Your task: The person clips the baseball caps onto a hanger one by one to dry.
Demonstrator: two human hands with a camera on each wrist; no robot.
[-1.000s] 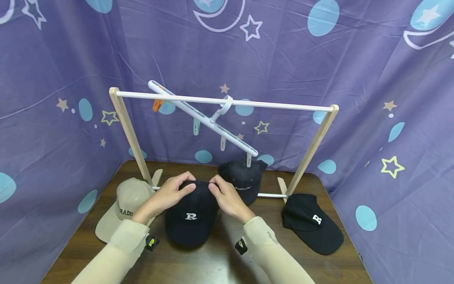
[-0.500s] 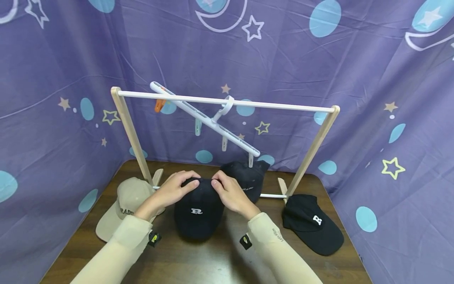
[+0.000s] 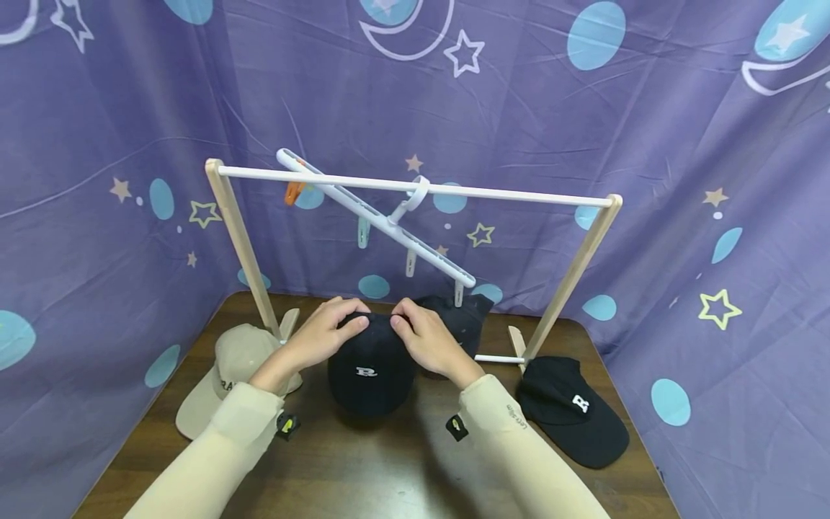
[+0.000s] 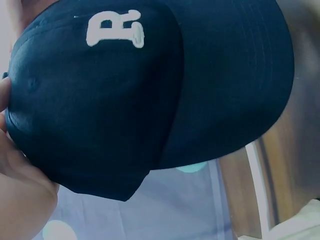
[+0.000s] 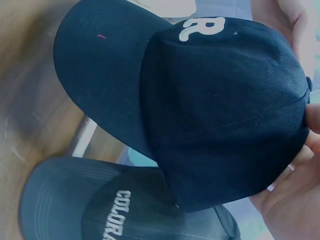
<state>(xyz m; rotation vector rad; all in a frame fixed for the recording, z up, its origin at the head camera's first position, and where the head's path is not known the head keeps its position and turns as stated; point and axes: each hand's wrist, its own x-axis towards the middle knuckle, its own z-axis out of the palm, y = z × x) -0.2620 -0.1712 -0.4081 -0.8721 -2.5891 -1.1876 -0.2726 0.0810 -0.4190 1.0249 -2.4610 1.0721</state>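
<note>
Black cap [image 3: 372, 386] between pinching fingers [image 3: 349, 308]

Purple-blue fabric [image 3: 532, 122] forms the back and both side walls, with vertical folds and creases noted throughout. The printed pattern comprises light-blue ovals [image 3: 596, 36], white outlined crescents [image 3: 408, 57], white and yellow outlined stars [image 3: 720, 310], and small solid tan stars [image 3: 715, 197]. A thin curved line crosses the left wall. Furniture includes a table [image 3: 350, 468] with a dark brown wood-grain top, its rear edge near the back fabric. Lighting is fairly even across the walls; a pale sheen shows on the near middle of the tabletop, with soft-edged shadows beside it.
</note>
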